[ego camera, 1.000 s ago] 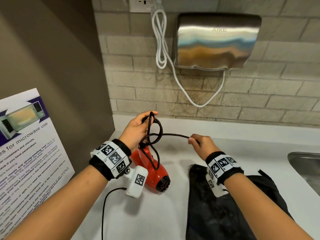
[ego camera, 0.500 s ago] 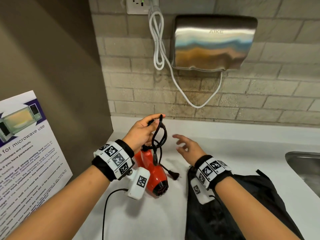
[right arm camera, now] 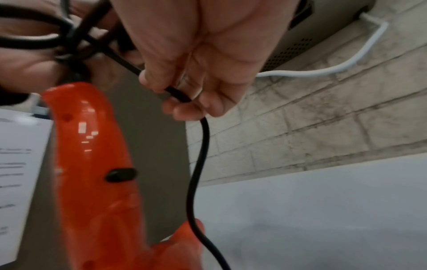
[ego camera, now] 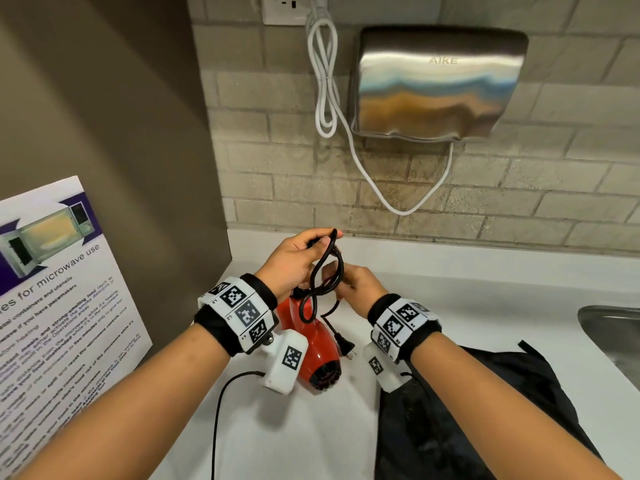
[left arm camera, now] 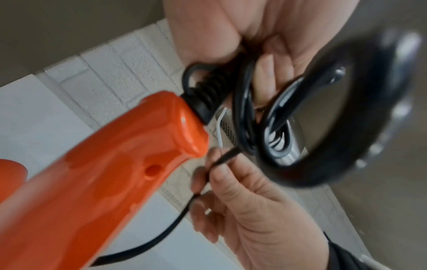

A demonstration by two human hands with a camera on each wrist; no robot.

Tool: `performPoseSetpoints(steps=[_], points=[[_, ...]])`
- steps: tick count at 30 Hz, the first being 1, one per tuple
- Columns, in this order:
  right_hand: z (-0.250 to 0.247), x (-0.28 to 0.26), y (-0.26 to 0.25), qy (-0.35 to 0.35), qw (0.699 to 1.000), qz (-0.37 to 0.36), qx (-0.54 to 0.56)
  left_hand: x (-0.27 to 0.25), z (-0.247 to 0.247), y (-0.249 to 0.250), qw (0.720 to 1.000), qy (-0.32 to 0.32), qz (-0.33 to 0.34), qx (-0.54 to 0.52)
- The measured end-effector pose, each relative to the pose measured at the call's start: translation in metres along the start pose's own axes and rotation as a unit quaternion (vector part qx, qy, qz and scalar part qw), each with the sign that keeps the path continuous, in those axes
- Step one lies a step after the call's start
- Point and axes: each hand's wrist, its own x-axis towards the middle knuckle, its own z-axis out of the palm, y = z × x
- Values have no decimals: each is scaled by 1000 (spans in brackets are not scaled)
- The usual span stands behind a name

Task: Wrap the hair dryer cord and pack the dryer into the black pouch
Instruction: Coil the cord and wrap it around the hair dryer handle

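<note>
A red-orange hair dryer (ego camera: 313, 344) stands on the white counter with its handle (left arm camera: 129, 155) up. My left hand (ego camera: 294, 263) holds several loops of its black cord (ego camera: 323, 275) above the handle. Just right of the loops, my right hand (ego camera: 356, 284) pinches the cord's free end (right arm camera: 177, 95) between curled fingers. The plug (ego camera: 346, 348) hangs beside the dryer's body. The black pouch (ego camera: 485, 410) lies flat on the counter under my right forearm.
A steel hand dryer (ego camera: 436, 84) with a white cable (ego camera: 329, 81) hangs on the brick wall behind. A steel sink (ego camera: 613, 334) sits at the right edge. A microwave notice (ego camera: 52, 306) leans on the brown wall at left. A thin black wire (ego camera: 221, 410) runs from my left wrist.
My right hand let go of the stretched cord, the plug dropped beside the dryer, then the hand came back left and took hold of the cord close to the loops.
</note>
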Motion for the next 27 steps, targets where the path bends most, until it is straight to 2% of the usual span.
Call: performPoseSetpoints(steps=[3, 7, 10, 15, 18, 21, 24, 26, 27], points=[[-16, 4, 11, 38, 997, 47, -39, 1, -4, -1, 1000, 11, -23, -9], [-28, 10, 19, 134, 986, 79, -66, 3, -6, -2, 999, 32, -42, -10], [-33, 14, 31, 171, 975, 118, -78, 2, -5, 0, 998, 34, -51, -27], [-40, 17, 42, 162, 963, 176, -127, -2, -3, 1, 998, -1, -53, -36], [-52, 12, 60, 182, 940, 255, -135, -5, -7, 1, 997, -3, -59, -52], [-62, -2, 76, 125, 923, 310, -192, -8, -14, 0, 998, -1, -53, -43], [-58, -11, 59, 70, 902, 302, -302, -7, -15, -1, 998, -6, -41, -42], [-51, -14, 38, 68, 875, 255, -406, -5, -13, -3, 998, -6, -35, -43], [-46, -15, 27, 62, 873, 213, -435, -3, -11, -3, 998, -4, -31, -45]])
